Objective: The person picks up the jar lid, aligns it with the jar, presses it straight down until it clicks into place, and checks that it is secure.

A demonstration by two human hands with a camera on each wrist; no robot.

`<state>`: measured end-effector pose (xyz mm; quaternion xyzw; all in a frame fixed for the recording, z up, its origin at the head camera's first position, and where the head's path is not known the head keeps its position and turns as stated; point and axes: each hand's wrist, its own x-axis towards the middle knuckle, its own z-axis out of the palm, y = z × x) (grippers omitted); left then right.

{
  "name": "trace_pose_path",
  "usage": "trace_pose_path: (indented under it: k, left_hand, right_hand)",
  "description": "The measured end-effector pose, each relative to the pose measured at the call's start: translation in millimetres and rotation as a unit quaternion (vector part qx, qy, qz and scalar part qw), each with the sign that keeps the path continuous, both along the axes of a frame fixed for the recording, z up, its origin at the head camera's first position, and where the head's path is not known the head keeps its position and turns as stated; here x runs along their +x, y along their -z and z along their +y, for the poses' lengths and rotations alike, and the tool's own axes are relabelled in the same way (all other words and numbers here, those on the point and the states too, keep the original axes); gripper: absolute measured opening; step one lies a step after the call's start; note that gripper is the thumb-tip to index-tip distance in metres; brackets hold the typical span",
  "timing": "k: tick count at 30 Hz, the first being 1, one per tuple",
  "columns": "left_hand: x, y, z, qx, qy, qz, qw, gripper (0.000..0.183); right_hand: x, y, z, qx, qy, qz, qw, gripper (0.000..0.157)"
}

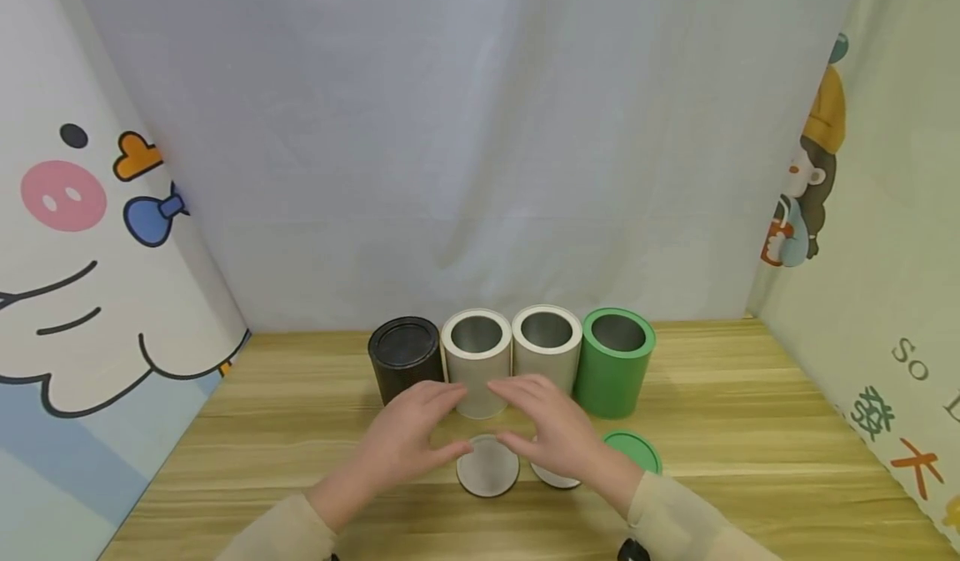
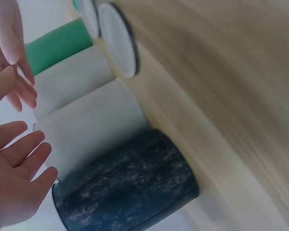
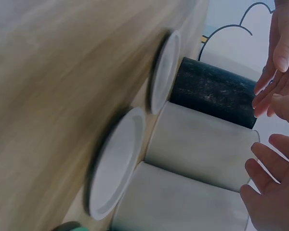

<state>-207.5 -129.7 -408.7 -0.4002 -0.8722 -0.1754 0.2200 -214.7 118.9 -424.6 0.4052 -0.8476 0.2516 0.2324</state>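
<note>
Both hands hover over the table in front of a row of cans, fingers loosely extended and facing each other, with nothing between them. My left hand (image 1: 408, 428) is nearest the black can (image 1: 406, 361), whose lid is on. Close to the second white can (image 1: 546, 344) is my right hand (image 1: 551, 428). The first white can (image 1: 477, 369) stands between the hands, its top uncovered. A green can (image 1: 617, 369), uncovered too, ends the row. Lying flat in front are a round white lid (image 1: 487, 468), another white lid (image 3: 116, 166) partly hidden by my right hand in the head view, and a green lid (image 1: 634, 450).
The wooden table (image 1: 300, 411) meets a pale cloth backdrop (image 1: 480, 169) behind the cans. Printed cartoon panels stand at the left (image 1: 90, 294) and right (image 1: 847, 294). A small black object (image 1: 633, 551) shows at the bottom edge by the right sleeve.
</note>
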Motion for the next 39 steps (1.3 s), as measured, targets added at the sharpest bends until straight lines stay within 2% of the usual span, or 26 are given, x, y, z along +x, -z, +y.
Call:
trace_pose_path:
  k: [9,19,24,32,39]
  left_hand:
    - [5.7,21.2,5.4,-0.011,-0.029,-0.071,0.9970,0.071]
    - [6.6,39.9,8.2,-0.031,-0.043,-0.123,0.9909,0.076]
    - [7.7,46.4,10.4,-0.039,-0.036,-0.126,0.9907,0.078]
    - [6.2,56.6,10.7,-0.066,-0.043,-0.128,0.9886,0.080]
    - [6.3,62.9,10.4,-0.078,-0.029,-0.115,0.9898,0.082]
  right_hand:
    - [3.2,13.7,12.0,0.052,0.020,-0.046,0.997,0.065]
    - [3.8,25.7,18.3,0.093,0.014,-0.094,0.991,0.069]
    - [4.0,30.6,19.8,0.109,0.006,-0.112,0.988,0.069]
    - [2.7,38.5,19.9,0.140,0.000,-0.127,0.982,0.071]
    - [0.0,43.2,18.1,0.157,-0.001,-0.137,0.978,0.073]
